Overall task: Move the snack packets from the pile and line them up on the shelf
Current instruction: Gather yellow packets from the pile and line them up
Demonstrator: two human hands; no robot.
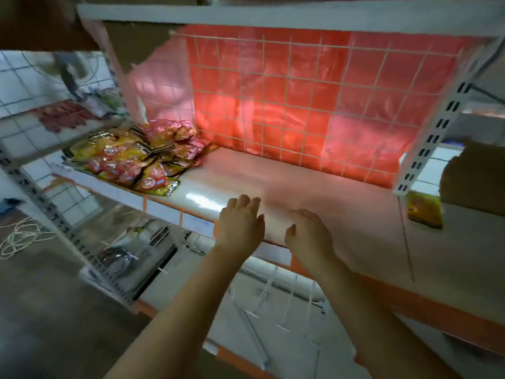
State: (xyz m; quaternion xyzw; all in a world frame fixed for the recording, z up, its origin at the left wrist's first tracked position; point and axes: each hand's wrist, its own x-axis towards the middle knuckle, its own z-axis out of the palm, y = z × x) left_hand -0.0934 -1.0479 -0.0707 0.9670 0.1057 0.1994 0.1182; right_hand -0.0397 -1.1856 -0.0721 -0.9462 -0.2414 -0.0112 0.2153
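Observation:
A pile of red and yellow snack packets [136, 157] lies heaped at the left end of the white shelf [314, 187]. My left hand [240, 220] hovers at the shelf's front edge, fingers relaxed, holding nothing. Close to its right, my right hand [308, 233] sits with fingers loosely curled, also holding nothing. Both hands are well to the right of the pile and apart from it.
A white wire grid backed by red plastic sheet [287, 105] closes the shelf's rear. Slotted white uprights [434, 132] stand at the right. One yellow packet [425, 212] hangs beyond the right upright. A lower shelf [273, 302] holds wire racks. A neighbouring shelf at left holds other goods.

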